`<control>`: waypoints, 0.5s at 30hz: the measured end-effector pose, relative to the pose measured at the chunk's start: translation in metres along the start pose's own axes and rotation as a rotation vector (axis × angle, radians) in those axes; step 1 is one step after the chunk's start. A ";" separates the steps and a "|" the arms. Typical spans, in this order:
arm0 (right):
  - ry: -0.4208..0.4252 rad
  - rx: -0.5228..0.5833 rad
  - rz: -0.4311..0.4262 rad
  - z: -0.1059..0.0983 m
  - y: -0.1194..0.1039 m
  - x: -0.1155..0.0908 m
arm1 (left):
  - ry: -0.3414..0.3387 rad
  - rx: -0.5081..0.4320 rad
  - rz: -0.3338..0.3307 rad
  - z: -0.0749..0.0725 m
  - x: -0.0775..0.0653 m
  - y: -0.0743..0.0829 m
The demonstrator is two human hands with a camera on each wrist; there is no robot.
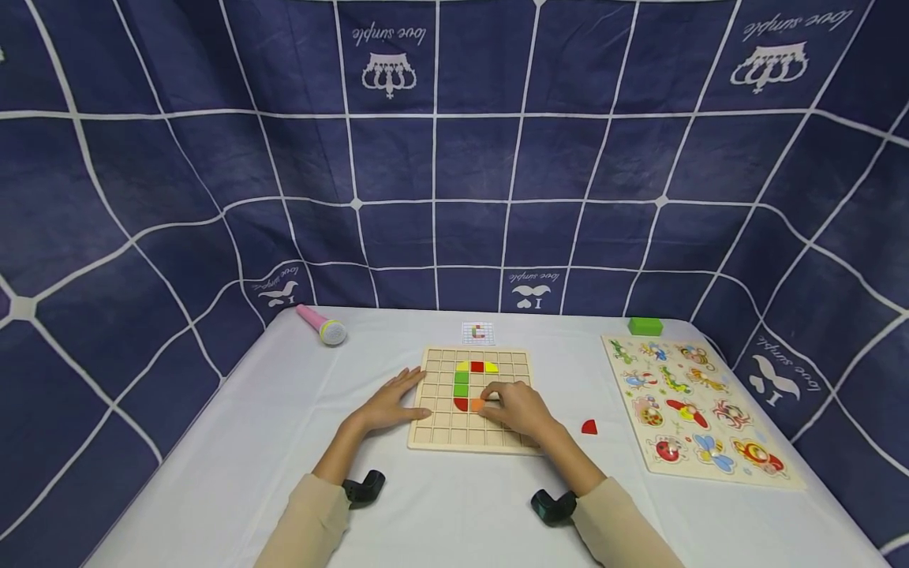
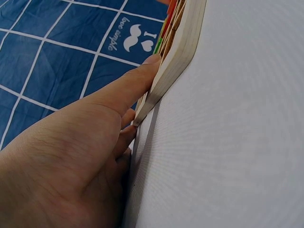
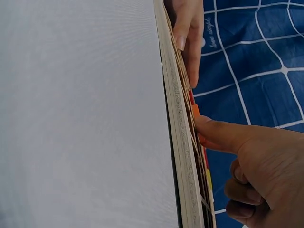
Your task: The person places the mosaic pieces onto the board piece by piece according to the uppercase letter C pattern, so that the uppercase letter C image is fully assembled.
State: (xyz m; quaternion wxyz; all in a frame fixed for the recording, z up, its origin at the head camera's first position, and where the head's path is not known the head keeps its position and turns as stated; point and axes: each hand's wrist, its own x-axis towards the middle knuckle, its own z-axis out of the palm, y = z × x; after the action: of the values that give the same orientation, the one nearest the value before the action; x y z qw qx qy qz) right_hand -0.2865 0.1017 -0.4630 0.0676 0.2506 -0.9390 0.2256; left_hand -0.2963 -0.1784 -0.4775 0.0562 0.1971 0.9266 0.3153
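A wooden grid board (image 1: 433, 435) lies flat on the white table. My right hand (image 1: 521, 408) pinches an orange square tile (image 1: 477, 405) between thumb and index finger, low over the board's cells. In the right wrist view the orange tile (image 3: 195, 111) sits at the thumb tip, its other fingers curled in. My left hand (image 1: 387, 404) rests along the board's left edge, fingers extended, thumb on the rim. On the board, green squares (image 1: 461, 379) stand in a column, with a red quarter-circle (image 1: 461, 404) below and a red square (image 1: 477, 367) between yellow quarter-circles (image 1: 491, 368) above.
A loose red quarter-circle (image 1: 589, 427) lies right of the board. Behind the board is a small pattern card (image 1: 478, 334). A pink toy microphone (image 1: 321, 324) lies back left; an animal puzzle board (image 1: 699, 410) and green block (image 1: 645, 326) occupy the right.
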 end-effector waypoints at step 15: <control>0.011 0.025 0.041 -0.014 0.007 -0.013 | 0.000 -0.008 -0.006 0.000 0.001 0.000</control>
State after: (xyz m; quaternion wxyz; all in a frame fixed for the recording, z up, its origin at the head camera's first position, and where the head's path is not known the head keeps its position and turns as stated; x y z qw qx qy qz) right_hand -0.2791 0.1193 -0.4562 0.0651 0.2309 -0.9406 0.2403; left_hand -0.2970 -0.1781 -0.4774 0.0578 0.1942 0.9260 0.3187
